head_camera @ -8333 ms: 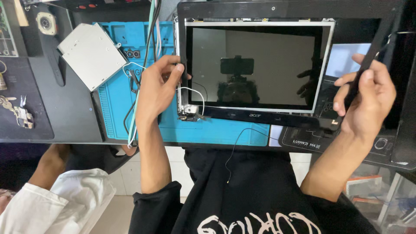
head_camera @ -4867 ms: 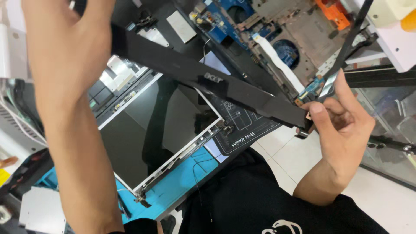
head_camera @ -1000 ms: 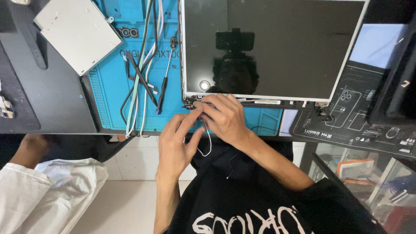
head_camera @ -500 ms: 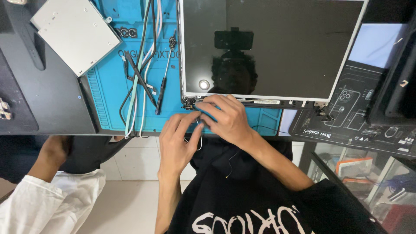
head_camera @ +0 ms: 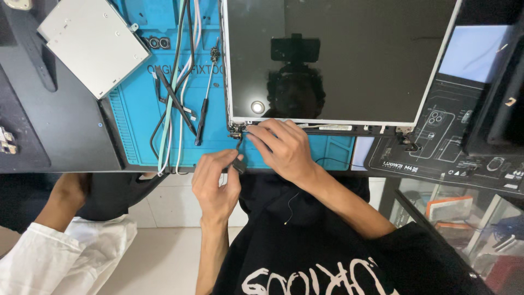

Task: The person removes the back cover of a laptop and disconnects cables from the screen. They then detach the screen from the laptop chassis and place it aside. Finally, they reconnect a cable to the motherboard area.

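Note:
A bare laptop screen panel (head_camera: 338,54) lies face up on a blue work mat (head_camera: 136,114), its dark glass mirroring the head camera. My right hand (head_camera: 281,150) rests on the panel's near left corner, fingertips pinching at the hinge bracket (head_camera: 237,131) and a thin cable there. My left hand (head_camera: 215,183) hovers at the table's front edge just below, pinching a small dark cable connector (head_camera: 238,165) between thumb and fingers.
A silver optical drive (head_camera: 93,41) lies at the far left. Loose cables (head_camera: 174,82) and a screwdriver (head_camera: 203,112) lie on the mat. A black mat (head_camera: 453,147) sits at right. Another person's arm (head_camera: 65,196) in a white sleeve is below left.
The black bezel strip that both hands held up earlier is gone from them. Both hands have come together at the panel's near left corner; over the last second the left hand has slid slightly lower.

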